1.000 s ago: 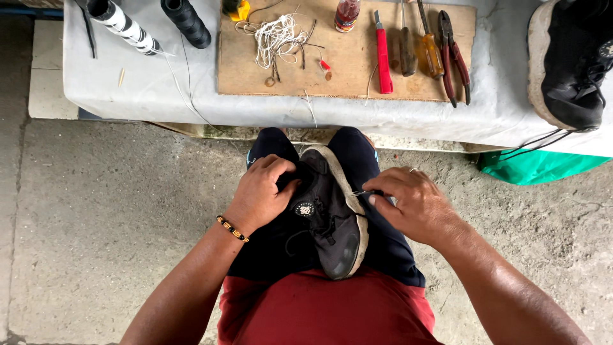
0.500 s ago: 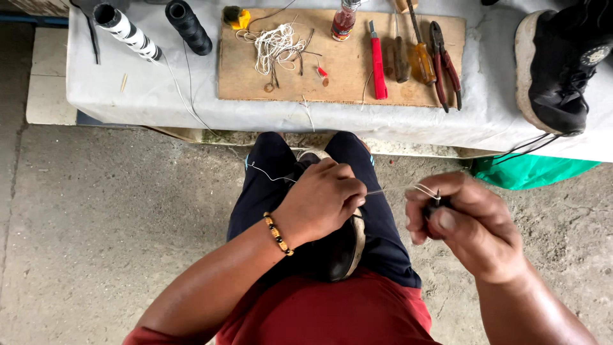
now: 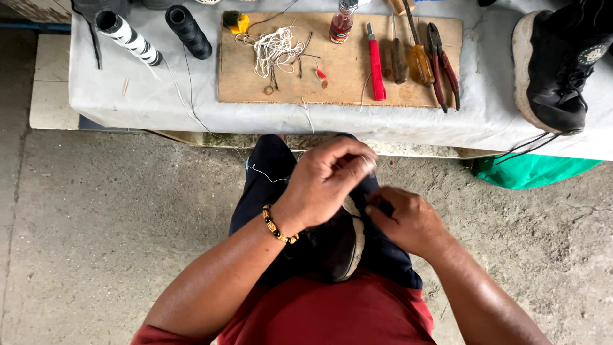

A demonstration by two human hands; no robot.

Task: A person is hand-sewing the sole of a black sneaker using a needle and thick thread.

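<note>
A black shoe (image 3: 335, 249) with a pale sole edge lies on my lap, across my dark trousers. My left hand (image 3: 329, 182), with a bead bracelet at the wrist, lies over the shoe's front with its fingers curled and fingertips pinched together. My right hand (image 3: 408, 220) presses against the shoe's right side, closed on a small dark tool (image 3: 383, 207) whose tip is hidden. A thin white thread (image 3: 265, 176) runs from the table down across my left knee toward the shoe.
In front of my knees stands a table under a grey cloth (image 3: 159, 96). On it are a wooden board (image 3: 345, 70) with a red cutter (image 3: 375, 64), pliers (image 3: 444, 61) and tangled string (image 3: 274, 48), two thread spools (image 3: 128, 35), and a second black shoe (image 3: 562, 64). A green bag (image 3: 530, 169) lies on the concrete floor.
My right hand, pulled out to the right with thread half a second ago, has come back against the shoe. My left hand has slid forward over the toe.
</note>
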